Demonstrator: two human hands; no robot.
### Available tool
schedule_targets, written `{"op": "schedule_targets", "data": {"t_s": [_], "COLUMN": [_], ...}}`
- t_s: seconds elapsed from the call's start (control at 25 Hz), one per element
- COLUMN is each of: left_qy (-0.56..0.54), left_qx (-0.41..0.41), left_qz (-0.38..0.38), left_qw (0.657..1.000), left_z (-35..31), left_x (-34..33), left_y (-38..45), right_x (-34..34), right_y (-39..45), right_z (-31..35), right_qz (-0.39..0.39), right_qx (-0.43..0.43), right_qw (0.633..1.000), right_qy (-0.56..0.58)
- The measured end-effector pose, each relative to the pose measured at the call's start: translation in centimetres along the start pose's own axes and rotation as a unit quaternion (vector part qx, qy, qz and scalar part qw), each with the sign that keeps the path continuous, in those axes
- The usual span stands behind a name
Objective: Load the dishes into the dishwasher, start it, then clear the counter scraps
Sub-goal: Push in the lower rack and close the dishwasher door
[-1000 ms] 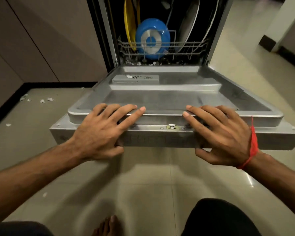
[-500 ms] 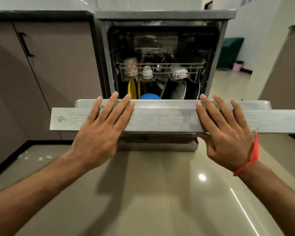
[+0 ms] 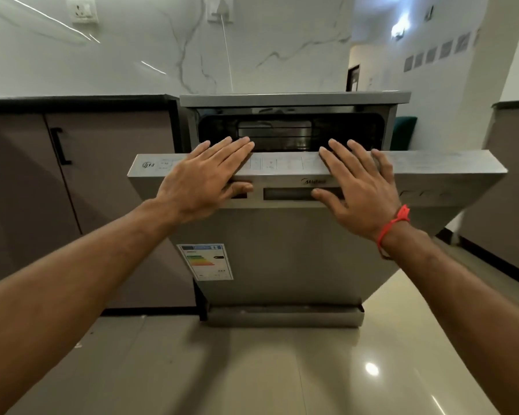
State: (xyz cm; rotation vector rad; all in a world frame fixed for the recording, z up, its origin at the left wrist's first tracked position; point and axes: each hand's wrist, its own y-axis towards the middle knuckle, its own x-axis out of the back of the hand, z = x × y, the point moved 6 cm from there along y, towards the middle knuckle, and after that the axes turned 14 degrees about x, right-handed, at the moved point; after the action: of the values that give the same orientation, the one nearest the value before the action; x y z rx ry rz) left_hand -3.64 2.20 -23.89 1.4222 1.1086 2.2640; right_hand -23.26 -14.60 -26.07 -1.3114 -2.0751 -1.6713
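Note:
The steel dishwasher door (image 3: pixel 282 259) is tilted most of the way up, with only a dark gap of the tub (image 3: pixel 291 130) showing above its top edge. My left hand (image 3: pixel 204 178) lies flat over the left part of the door's top edge, fingers straight, thumb at the handle recess. My right hand (image 3: pixel 357 187), with a red thread on the wrist, presses flat on the top edge right of centre, thumb on the front panel. The racks and dishes are hidden behind the door.
Brown cabinets (image 3: pixel 102 190) with a black handle stand left of the dishwasher under a dark counter edge (image 3: pixel 72 100). Another cabinet (image 3: pixel 516 190) is at the right. Glossy tiled floor (image 3: pixel 282 369) lies below. A plug and cord (image 3: pixel 222 13) are on the marble wall.
Both hands have swung the door up from flat open to nearly closed. The racks and dishes seen before are now hidden. My view has risen with the door.

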Motion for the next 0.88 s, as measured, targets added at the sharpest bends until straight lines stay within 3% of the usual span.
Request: {"op": "schedule_targets", "data": {"t_s": [0.4,0.68,0.88], "left_qy": [-0.067,-0.048,-0.040], "left_qx": [0.044,0.170,0.160], "left_qz": [0.001,0.075,0.012], "left_qw": [0.997,0.981,0.986], "left_z": [5.4,9.3,10.4], "left_x": [-4.1,-10.2,-13.8], "left_y": [13.0,20.5,21.5], "right_x": [-6.0,-11.2,-14.7], "right_y": [11.4,19.0,21.5], "right_z": [-7.0,-11.2,-12.8], "right_qz": [0.065,0.157,0.118], "right_qx": [-0.042,-0.088,-0.097], "right_qw": [0.997,0.982,0.987], "right_qy": [-0.013,0.055,0.046]}}
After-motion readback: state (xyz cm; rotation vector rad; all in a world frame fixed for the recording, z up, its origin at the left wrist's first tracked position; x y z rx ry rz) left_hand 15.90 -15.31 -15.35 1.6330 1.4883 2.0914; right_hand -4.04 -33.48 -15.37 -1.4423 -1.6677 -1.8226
